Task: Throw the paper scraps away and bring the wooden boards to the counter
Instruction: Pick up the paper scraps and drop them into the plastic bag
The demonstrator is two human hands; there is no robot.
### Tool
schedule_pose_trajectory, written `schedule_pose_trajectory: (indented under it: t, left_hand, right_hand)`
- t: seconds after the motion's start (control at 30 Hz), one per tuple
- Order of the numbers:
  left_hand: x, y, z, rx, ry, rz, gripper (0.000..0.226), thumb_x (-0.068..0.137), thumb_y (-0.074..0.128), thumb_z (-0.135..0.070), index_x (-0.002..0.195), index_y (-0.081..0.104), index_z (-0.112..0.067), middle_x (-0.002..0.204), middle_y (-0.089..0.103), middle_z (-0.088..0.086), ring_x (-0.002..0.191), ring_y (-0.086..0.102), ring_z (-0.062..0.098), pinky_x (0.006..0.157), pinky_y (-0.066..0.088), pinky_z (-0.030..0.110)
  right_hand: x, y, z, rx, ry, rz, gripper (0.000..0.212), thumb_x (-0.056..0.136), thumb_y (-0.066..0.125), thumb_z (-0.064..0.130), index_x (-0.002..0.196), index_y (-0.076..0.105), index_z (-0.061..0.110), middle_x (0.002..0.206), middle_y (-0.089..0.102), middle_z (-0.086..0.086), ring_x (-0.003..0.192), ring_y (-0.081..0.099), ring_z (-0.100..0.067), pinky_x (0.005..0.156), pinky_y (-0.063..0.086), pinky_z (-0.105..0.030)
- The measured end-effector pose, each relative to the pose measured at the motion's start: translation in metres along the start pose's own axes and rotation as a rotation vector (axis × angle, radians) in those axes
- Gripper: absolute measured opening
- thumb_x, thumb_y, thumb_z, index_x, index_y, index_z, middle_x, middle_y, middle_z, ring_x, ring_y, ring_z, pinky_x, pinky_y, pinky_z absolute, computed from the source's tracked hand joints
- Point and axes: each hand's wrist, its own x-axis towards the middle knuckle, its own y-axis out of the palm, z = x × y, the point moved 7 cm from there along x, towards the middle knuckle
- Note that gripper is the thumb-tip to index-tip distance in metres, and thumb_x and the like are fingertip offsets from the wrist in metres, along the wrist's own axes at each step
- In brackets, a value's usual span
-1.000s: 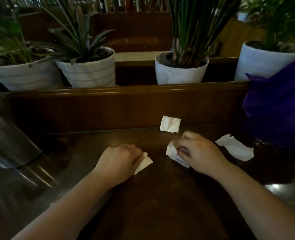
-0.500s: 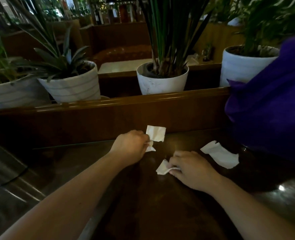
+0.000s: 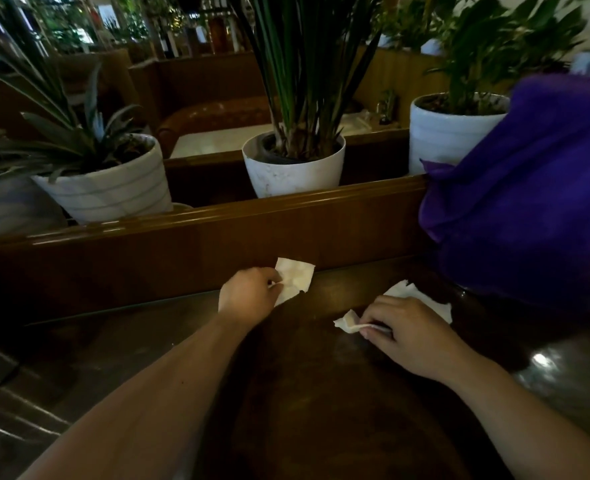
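White paper scraps lie on a dark wooden table point(image 3: 304, 393). My left hand point(image 3: 246, 294) reaches to the table's far edge and pinches a square scrap point(image 3: 295, 277) that leans on the wooden partition; another scrap pokes out under its fingers. My right hand point(image 3: 407, 332) holds a small crumpled scrap point(image 3: 347, 323) between thumb and fingers. A larger torn scrap point(image 3: 421, 297) lies flat just beyond the right hand, partly hidden by it. No wooden boards are in view.
A low wooden partition point(image 3: 182, 237) bounds the table's far side, with white plant pots point(image 3: 293, 171) on the ledge behind it. A big purple cloth bundle point(image 3: 528, 202) fills the right side of the table. A metal object sits at the left edge.
My left hand moved forward from the table's middle to the far scrap and took hold of it. My right hand shifted right with its crumpled scrap, toward the larger torn scrap.
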Motion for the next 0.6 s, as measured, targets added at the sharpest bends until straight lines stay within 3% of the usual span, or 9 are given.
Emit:
schedule_pose_trajectory:
  t: [0.23, 0.33, 0.47, 0.6]
  left_hand:
    - [-0.003, -0.003, -0.018, -0.163, 0.054, -0.021, 0.022, 0.091, 0.058, -0.024, 0.112, 0.063, -0.021, 0.111, 0.068, -0.002, 0.094, 0.062, 0.011, 0.079, 0.054, 0.032]
    - [-0.009, -0.011, -0.039, -0.187, 0.151, -0.035, 0.027, 0.091, 0.057, -0.023, 0.118, 0.059, -0.023, 0.116, 0.065, -0.001, 0.102, 0.060, 0.012, 0.081, 0.053, 0.031]
    - [-0.022, -0.028, -0.075, -0.155, 0.262, -0.060, 0.039, 0.091, 0.056, -0.025, 0.130, 0.048, -0.027, 0.116, 0.062, -0.003, 0.106, 0.059, 0.014, 0.082, 0.052, 0.031]
    - [-0.037, -0.043, -0.109, -0.110, 0.383, -0.122, 0.037, 0.091, 0.056, -0.025, 0.128, 0.052, -0.024, 0.117, 0.063, -0.003, 0.104, 0.060, 0.012, 0.079, 0.053, 0.028]
  right_hand:
    - [-0.003, -0.016, -0.012, -0.059, 0.059, -0.048, 0.014, 0.091, 0.056, 0.040, 0.101, 0.064, 0.036, 0.095, 0.058, 0.017, 0.082, 0.054, -0.002, 0.072, 0.049, -0.026]
    - [-0.008, -0.041, -0.026, -0.111, 0.106, -0.160, 0.013, 0.091, 0.057, 0.037, 0.102, 0.064, 0.033, 0.096, 0.056, 0.017, 0.079, 0.054, -0.003, 0.068, 0.049, -0.026]
    - [-0.013, -0.064, -0.051, -0.178, 0.171, -0.244, 0.013, 0.093, 0.056, 0.031, 0.100, 0.065, 0.025, 0.094, 0.053, 0.012, 0.071, 0.048, -0.001, 0.060, 0.035, -0.018]
    - [-0.014, -0.062, -0.068, -0.222, 0.193, -0.204, 0.014, 0.093, 0.055, 0.030, 0.101, 0.065, 0.024, 0.093, 0.051, 0.012, 0.075, 0.051, -0.004, 0.059, 0.032, -0.018]
